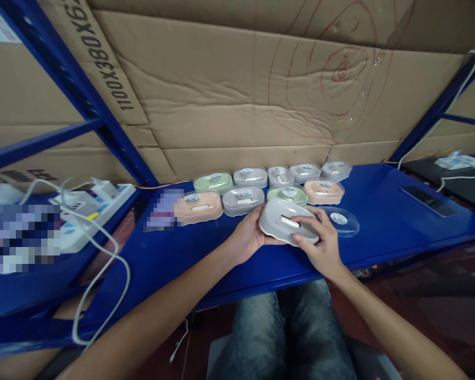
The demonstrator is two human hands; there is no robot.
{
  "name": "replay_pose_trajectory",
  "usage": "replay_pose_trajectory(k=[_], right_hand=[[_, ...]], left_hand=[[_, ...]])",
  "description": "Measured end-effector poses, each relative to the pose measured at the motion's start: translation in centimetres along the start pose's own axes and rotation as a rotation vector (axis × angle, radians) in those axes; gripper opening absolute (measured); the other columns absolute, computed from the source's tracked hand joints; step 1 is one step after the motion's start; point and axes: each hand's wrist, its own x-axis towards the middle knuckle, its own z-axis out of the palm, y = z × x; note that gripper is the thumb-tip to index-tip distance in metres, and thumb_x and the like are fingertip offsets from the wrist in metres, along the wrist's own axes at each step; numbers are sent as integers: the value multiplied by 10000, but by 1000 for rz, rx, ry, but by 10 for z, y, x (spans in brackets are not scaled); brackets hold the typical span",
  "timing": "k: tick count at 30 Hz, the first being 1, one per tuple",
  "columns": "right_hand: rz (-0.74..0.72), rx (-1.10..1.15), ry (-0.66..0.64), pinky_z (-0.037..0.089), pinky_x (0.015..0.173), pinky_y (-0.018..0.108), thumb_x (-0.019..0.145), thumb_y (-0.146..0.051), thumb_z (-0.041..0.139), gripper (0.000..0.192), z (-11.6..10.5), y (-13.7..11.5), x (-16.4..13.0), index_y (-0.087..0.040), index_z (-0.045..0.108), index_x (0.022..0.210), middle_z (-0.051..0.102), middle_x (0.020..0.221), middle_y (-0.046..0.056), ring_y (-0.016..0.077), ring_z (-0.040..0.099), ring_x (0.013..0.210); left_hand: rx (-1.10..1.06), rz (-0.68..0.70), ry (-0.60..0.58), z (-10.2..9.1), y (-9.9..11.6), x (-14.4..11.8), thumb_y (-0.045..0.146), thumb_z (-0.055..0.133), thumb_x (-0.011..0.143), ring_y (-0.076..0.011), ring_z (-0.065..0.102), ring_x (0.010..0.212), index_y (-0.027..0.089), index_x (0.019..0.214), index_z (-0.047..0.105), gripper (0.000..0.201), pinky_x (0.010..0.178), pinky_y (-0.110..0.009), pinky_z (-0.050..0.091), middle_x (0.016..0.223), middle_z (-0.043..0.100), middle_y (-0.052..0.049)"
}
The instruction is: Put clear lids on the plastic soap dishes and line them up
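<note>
Both my hands hold a grey oval soap box (279, 220) just above the blue shelf (380, 211), tilted toward me. My left hand (247, 237) grips its left end. My right hand (320, 237) wraps its right side, thumb near a white oblong piece (290, 222) lying in the box. A clear plastic lid (342, 220) with a round sticker lies on the shelf right behind my right hand. Behind the held box stand two rows of lidded boxes: peach (200, 207), grey (243, 200), green (288, 194), peach (323, 191) in front, green (214, 182) and several grey ones behind.
A cardboard sheet (241, 95) forms the wall behind the shelf. A white power strip (93, 203) with looping white cables (103, 274) sits at the left. Blue rack posts (75, 89) slant at both sides. A dark flat item (429, 200) lies at the right. My knees (285, 332) are below the shelf edge.
</note>
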Motion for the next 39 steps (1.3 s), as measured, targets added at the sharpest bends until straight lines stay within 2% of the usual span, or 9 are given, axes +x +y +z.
replay_pose_trajectory(k=[6,11,16,20,23,27,32,37,39], right_hand=[[-106,-104,-11,586,1109,576,975,-511,789,334,-3,-3,-4,-284,816,1219,626,1390,156,376,657,1314],[-32,-61,-8,590,1101,556,981,-525,779,320,-3,1,-3,-291,825,1195,659,1349,141,363,670,1307],[36,19,-26,583,1103,528,992,-499,771,290,-2,5,-1,-285,831,1179,708,1316,129,351,679,1315],[24,-11,-22,591,1094,524,998,-486,769,261,-1,4,-1,-280,837,1144,697,1333,130,346,683,1306],[-54,-86,-5,600,1076,526,998,-466,781,272,0,2,-3,-271,833,1180,660,1368,138,346,680,1300],[-181,-162,49,585,1098,528,994,-422,798,305,2,1,-5,-226,817,1228,607,1417,167,358,651,1345],[-95,-161,99,583,1095,525,1018,-413,755,258,1,2,-1,-242,812,1202,645,1337,143,344,669,1300],[-74,-157,35,578,1125,550,896,-480,884,401,1,-1,1,-257,795,1218,621,1394,148,370,653,1347],[-75,-149,38,575,1132,555,900,-460,888,385,1,-2,1,-258,790,1212,620,1397,153,369,645,1363]], left_hand=[[34,45,-11,-5,-1,0,387,688,1054,-355,783,1059,163,1262,765,315,804,-553,713,1241,808,-165],[64,104,18,-7,-3,1,404,798,995,-292,792,946,147,1224,786,344,803,-455,702,1149,823,-148],[99,125,36,-9,-5,1,393,835,969,-288,792,968,110,1178,800,354,823,-407,682,1123,821,-169],[108,147,40,-12,-7,3,375,865,938,-289,788,1039,122,1116,812,314,886,-390,665,1111,829,-150],[108,166,30,-14,-7,5,375,881,914,-286,784,1051,130,1081,812,305,897,-385,661,1097,832,-138],[85,167,51,-14,-3,6,345,881,896,-270,785,932,112,1036,797,284,865,-407,668,1015,827,-132],[71,182,-35,-11,4,2,334,882,915,-265,784,966,116,1026,782,264,912,-421,662,1042,815,-123],[59,205,-20,-15,2,5,328,893,904,-274,783,980,107,1026,779,277,979,-475,655,1018,800,-116],[64,200,-12,-16,1,7,321,882,910,-284,785,993,104,1030,781,267,986,-489,656,1032,805,-129]])
